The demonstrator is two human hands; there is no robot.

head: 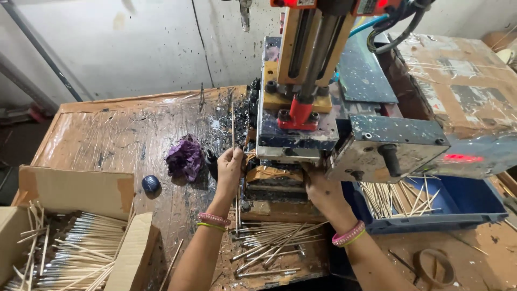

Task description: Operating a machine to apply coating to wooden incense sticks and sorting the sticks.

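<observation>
- Head view: left hand (pixel 230 164) pinches a thin wooden stick (pixel 233 126), held upright at the left edge of the press machine (pixel 318 81).
- Right hand (pixel 321 189) sits at the machine's base under the grey metal housing (pixel 385 145); fingers are hidden there, so its grip can't be told, probably resting on the fixture.
- Loose pile of sticks (pixel 274 242) with metal ends lies on the worn workbench (pixel 124 129), between the two forearms.
- Cardboard box (pixel 75 188) at lower left holds more sticks.
- Blue tray (pixel 468 202) right of the right hand holds plain sticks.
- Purple rag (pixel 184 156) and small dark blue cap (pixel 151 184) lie left of the left hand.
</observation>
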